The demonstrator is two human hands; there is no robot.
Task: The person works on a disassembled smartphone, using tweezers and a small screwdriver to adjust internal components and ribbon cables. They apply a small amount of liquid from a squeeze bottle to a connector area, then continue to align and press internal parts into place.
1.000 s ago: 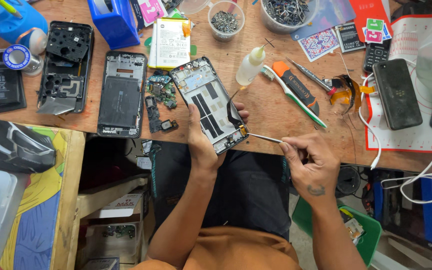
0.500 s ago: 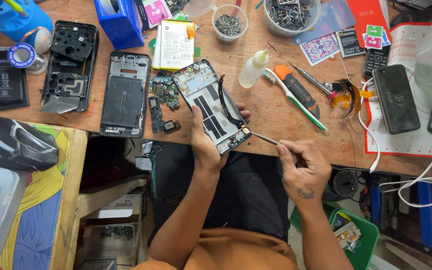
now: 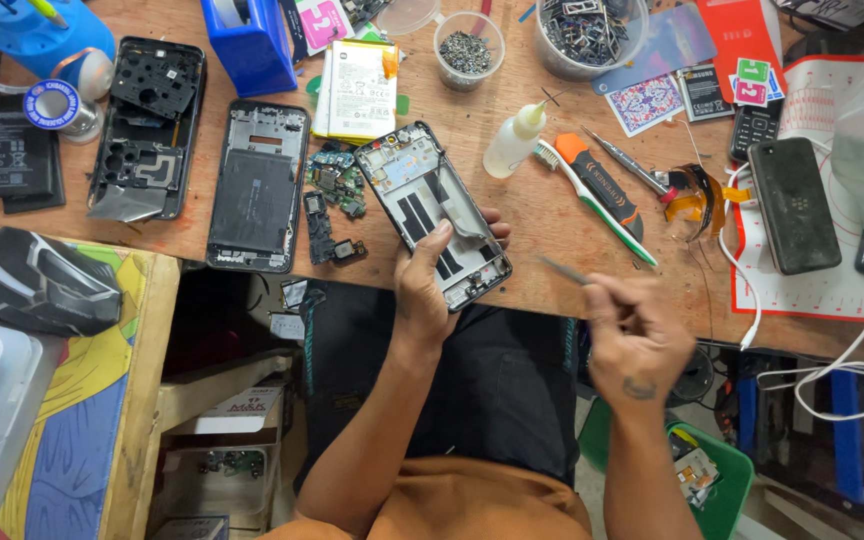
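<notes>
while the left hand (image 3: 430, 285) grips the opened phone frame (image 3: 432, 213) at its lower end, thumb laid across the inner face and fingers wrapped under the far edge, the frame sits tilted at the near edge of the wooden bench (image 3: 552, 215), its bottom corner overhanging the lap. the right hand (image 3: 634, 338) is closed in a pinch on a thin metal tool, tweezers (image 3: 564, 270) by the look of them, tip pointing toward the frame but well clear of it; the hand is blurred, so the exact finger hold cannot be told.

findings on doing this step well, as judgement only:
- the frame is supported by one hand alone; resting its upper end flat on the bench would steady it before the tool tip goes in.
- the tip should come in at a shallow angle along the inner face, not pointing down into it, since dark strips that may be flex cables or adhesive lie there.
- loose circuit boards (image 3: 332, 180) lie just beside the frame on the left; keep the frame from sliding onto them.
- the small applicator bottle (image 3: 512, 143) and the orange-handled knife (image 3: 600, 180) lie near on the right, within reach, apart from the frame.
- the battery (image 3: 357, 92) lies beyond the frame, well apart from the tool.
</notes>
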